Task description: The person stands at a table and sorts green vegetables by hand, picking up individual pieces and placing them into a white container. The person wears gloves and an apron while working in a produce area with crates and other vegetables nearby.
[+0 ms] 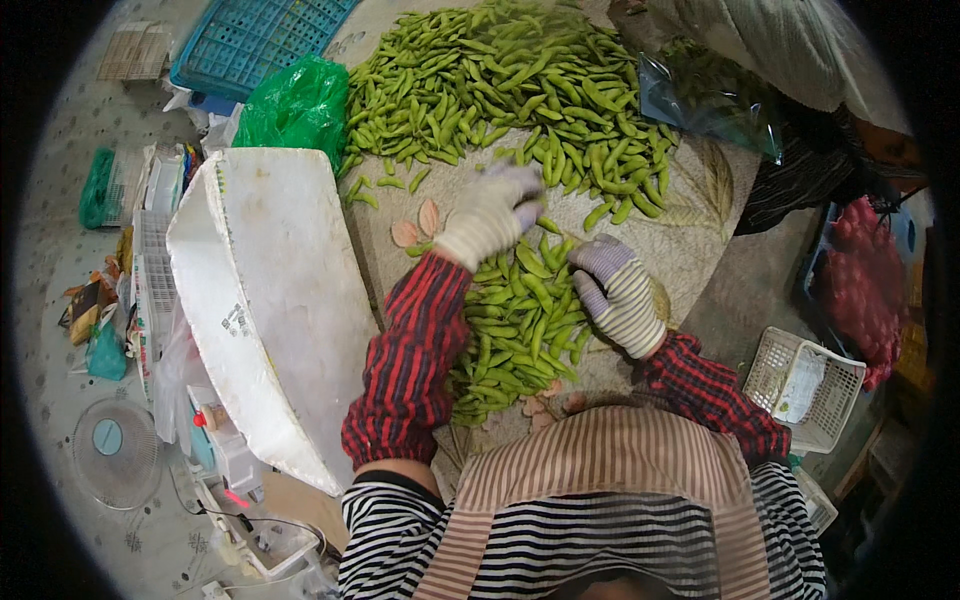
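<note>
My left hand (491,210), in a pale knit glove and blurred by motion, is over the cloth between two heaps of green soybean pods. The large heap of pods (495,82) spreads along the far side. A smaller heap of pods (521,322) lies close to my body, between my forearms. Beside its upper right edge is my right hand (619,292), in a striped glove with lilac fingers. Its fingers are bent, with the tips close to a few pods. Whether either hand grips a pod, I cannot tell. Both heaps rest on a patterned beige cloth (697,247).
A white foam box (300,285) stands on the left, with a green plastic bag (292,112) and blue crate (262,37) beyond. A clear plastic bag (712,112) lies far right near draped clothing. White basket (806,390), red net sack (859,285) and fan (116,454) stand around.
</note>
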`<state>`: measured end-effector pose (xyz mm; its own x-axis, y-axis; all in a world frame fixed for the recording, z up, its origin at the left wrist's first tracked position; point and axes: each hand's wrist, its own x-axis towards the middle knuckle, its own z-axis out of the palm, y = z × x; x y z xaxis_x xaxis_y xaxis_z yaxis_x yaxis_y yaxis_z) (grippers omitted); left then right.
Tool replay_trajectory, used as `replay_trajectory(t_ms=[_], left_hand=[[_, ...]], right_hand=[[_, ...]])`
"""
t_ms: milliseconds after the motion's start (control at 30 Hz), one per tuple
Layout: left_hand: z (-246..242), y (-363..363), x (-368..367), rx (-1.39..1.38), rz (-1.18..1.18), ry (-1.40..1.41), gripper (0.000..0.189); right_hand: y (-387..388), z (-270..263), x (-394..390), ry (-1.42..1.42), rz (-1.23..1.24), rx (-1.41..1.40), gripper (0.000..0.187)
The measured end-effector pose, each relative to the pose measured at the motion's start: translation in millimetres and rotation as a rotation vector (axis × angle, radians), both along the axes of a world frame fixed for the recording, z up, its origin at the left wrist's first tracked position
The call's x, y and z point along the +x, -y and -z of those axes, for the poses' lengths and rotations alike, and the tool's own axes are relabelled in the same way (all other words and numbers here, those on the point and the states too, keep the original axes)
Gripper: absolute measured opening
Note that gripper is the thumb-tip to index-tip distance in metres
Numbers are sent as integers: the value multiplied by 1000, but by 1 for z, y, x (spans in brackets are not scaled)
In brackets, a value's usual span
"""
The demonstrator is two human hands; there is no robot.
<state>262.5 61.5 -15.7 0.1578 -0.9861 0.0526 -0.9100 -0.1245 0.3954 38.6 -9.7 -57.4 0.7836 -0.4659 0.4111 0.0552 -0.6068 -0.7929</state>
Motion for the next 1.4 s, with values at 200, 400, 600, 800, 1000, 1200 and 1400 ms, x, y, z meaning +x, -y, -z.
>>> replay_trajectory(t_ms=[200,400,600,800,1000,1200,1400], left_hand=[[-45,-75,3,-54,-629,-820,25],[-24,-38,29,-136,-506,-349,39],[-7,10,31,-34,-241,-249,48],[-23,-11,33,-126,-601,-843,31],[-14,-14,36,-211,-453,-697,37],[-7,21,2,54,-73,28,45],[-20,-20,-60,280,84,23,39]], right_hand=[[1,-2,0,-11,-35,38,22],[2,-5,-2,-9,-18,58,21],[0,2,-2,34,51,67,21],[-1,4,-4,14,68,75,21],[0,-3,-2,47,40,91,20],[0,-3,-3,35,49,106,21],[-1,2,-3,31,80,102,20]])
